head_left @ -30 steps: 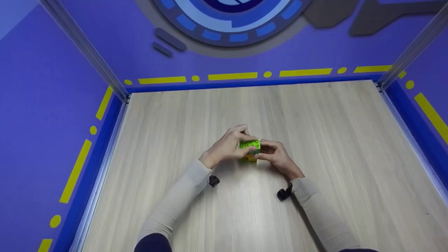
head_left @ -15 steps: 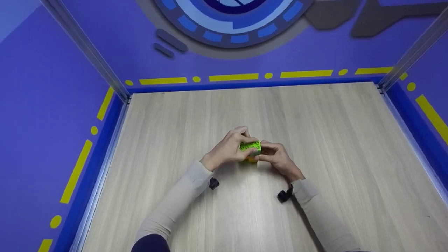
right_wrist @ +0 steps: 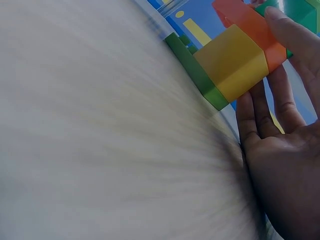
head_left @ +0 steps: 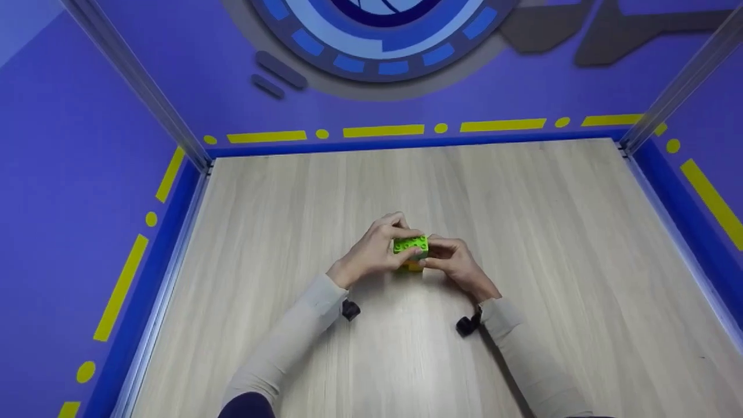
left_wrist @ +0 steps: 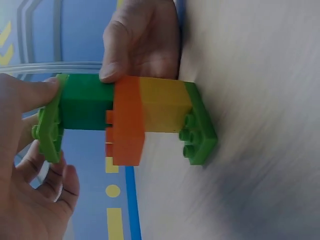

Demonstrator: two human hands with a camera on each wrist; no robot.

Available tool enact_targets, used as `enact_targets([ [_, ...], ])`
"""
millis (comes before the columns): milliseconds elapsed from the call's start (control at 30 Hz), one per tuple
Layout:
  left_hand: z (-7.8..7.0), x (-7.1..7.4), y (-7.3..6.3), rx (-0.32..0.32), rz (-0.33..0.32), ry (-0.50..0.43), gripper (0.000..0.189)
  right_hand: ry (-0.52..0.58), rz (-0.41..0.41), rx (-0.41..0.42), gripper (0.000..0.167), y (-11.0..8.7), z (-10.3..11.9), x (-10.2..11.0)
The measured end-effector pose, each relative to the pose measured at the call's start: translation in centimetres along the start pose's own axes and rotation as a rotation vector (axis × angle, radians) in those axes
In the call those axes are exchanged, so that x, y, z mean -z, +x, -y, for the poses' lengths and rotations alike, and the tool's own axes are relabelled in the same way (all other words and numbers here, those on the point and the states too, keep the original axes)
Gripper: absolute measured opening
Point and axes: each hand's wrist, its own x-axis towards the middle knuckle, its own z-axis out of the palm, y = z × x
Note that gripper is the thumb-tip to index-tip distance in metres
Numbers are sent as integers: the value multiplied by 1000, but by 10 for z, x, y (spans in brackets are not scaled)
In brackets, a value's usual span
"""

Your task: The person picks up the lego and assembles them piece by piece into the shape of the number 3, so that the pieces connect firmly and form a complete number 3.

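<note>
A short tower of toy building bricks stands on the table. A light green studded plate [head_left: 411, 244] tops it. Below sit a dark green brick [left_wrist: 86, 102], an orange brick [left_wrist: 129, 120], a yellow brick [left_wrist: 166, 104] and a green base plate [left_wrist: 202, 131]. My left hand [head_left: 371, 251] pinches the top plate from the left, with thumb in front and a finger behind. From the right, my right hand [head_left: 460, 266] holds the tower near the joint of the dark green and orange bricks, its thumb [right_wrist: 282, 25] across them.
The wooden table [head_left: 278, 209] stretches around the tower. Blue panels with yellow marks [head_left: 383, 131] and metal rails [head_left: 159, 325] border it. Black wrist cameras [head_left: 350, 309] hang beneath both forearms.
Both hands keep their places on the tower. The whole head view shifts slightly; no brick has visibly moved against the others.
</note>
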Motion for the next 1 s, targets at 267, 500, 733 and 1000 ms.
enact_targets([
  [267, 1, -3, -7, 50, 1, -56, 38, -1, -6, -27, 40, -1, 0, -3],
  [500, 4, -4, -11, 49, -35, -29, 38, -3, -2, -29, 43, 1, 0, -2],
  [733, 8, 0, -16, 34, -44, -60, 41, -13, -4, -39, 43, 1, 1, -2],
  [1000, 20, -1, -30, 102, -56, -76, 55, -10, -9, -53, 46, 0, 2, -2],
])
